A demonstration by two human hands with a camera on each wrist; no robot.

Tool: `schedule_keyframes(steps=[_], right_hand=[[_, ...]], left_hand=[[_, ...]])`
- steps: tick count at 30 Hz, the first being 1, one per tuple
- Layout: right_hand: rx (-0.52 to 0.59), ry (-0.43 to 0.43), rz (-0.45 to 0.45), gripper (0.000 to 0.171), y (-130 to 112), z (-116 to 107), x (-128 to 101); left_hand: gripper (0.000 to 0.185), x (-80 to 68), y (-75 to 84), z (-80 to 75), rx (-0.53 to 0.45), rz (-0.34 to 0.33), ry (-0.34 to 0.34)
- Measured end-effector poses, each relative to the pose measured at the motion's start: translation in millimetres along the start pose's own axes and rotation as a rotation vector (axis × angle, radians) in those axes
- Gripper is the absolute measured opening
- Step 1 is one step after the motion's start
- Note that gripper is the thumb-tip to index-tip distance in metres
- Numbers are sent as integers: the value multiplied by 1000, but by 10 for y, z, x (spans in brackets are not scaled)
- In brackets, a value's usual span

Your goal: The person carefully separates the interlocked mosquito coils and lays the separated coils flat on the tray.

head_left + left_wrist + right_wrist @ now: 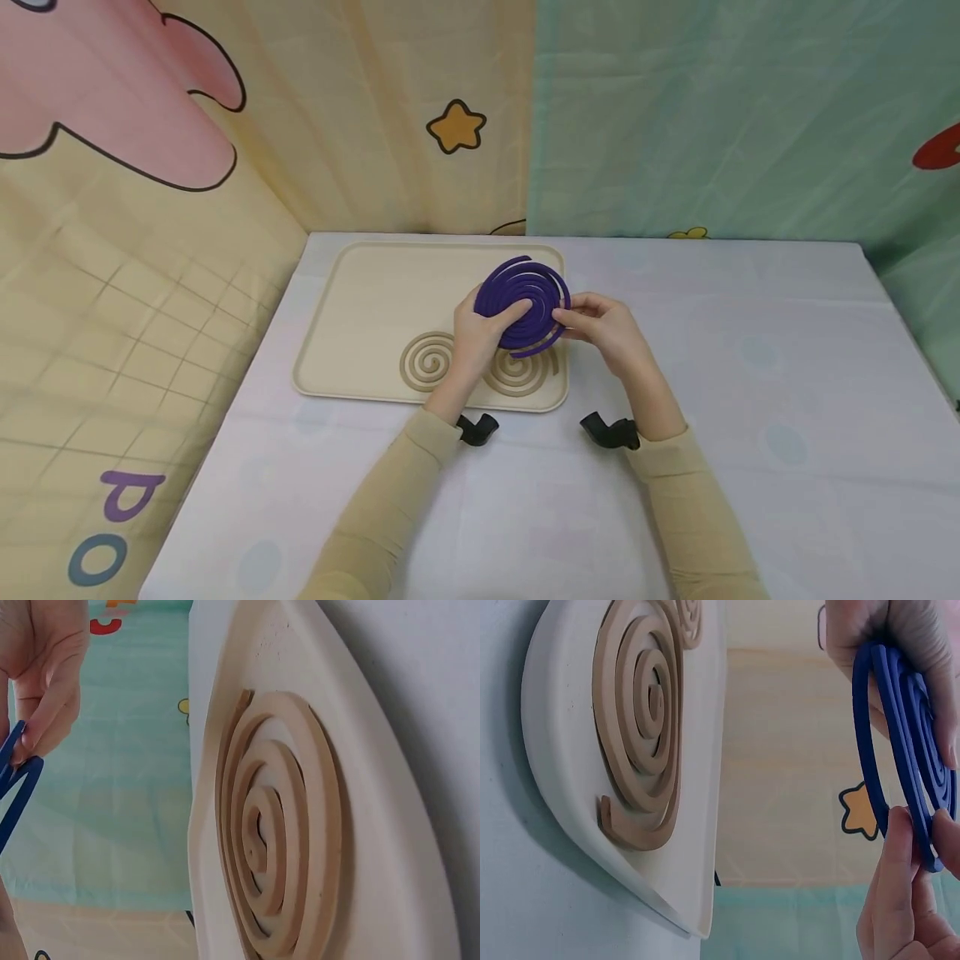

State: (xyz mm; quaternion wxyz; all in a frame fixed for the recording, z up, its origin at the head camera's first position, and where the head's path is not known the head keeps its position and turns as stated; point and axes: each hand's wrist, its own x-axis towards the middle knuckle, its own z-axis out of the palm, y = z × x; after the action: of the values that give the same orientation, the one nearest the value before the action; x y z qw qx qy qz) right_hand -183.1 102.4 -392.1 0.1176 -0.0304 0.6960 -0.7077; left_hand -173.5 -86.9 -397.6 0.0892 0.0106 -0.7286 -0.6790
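Holding the purple spiral coil of flat rubbery strip [525, 304] up off the bench, both hands meet over the far right part of the cream rectangular plastic tray [352, 283]. The coil stands tilted, its broad face turned towards the person, and it hangs above the tray, not touching it. The left hand [480, 329] cups the coil's left and lower edge, its fingers [513, 312] curled round onto the face. The right hand [603, 325] comes in from the right, its fingers [896, 855] pinched together on the outer turn of the strip at the coil's right rim. So the coil lies between the two hands, each equally near, with the loose outer end on the right hand's side; in the right wrist view the coil is seen edge-on as stacked blue-purple bands.

Directly below the held coil, two tan spiral coils lie flat in the tray near its front rim: one to the left [429, 361] and one to the right [525, 372], just beside each other. The right one is partly hidden behind the hands.

Counted: one purple coil, two tan coils, one tray, and one pale lilac bench [750, 375] carrying it.
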Motion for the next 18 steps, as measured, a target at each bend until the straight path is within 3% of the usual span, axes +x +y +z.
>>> schedule_keyframes(steps=[3, 10, 13, 18], right_hand=[[-85, 18, -19, 21, -3, -26, 0], [-301, 53, -64, 33, -26, -78, 3], [-337, 42, -64, 33, -29, -89, 6], [-237, 55, -42, 33, -10, -67, 13]], left_hand=[[47, 8, 8, -27, 101, 14, -55], [50, 6, 51, -84, 291, -27, -228], [51, 13, 49, -97, 294, -42, -260], [55, 0, -1, -108, 180, -89, -244]])
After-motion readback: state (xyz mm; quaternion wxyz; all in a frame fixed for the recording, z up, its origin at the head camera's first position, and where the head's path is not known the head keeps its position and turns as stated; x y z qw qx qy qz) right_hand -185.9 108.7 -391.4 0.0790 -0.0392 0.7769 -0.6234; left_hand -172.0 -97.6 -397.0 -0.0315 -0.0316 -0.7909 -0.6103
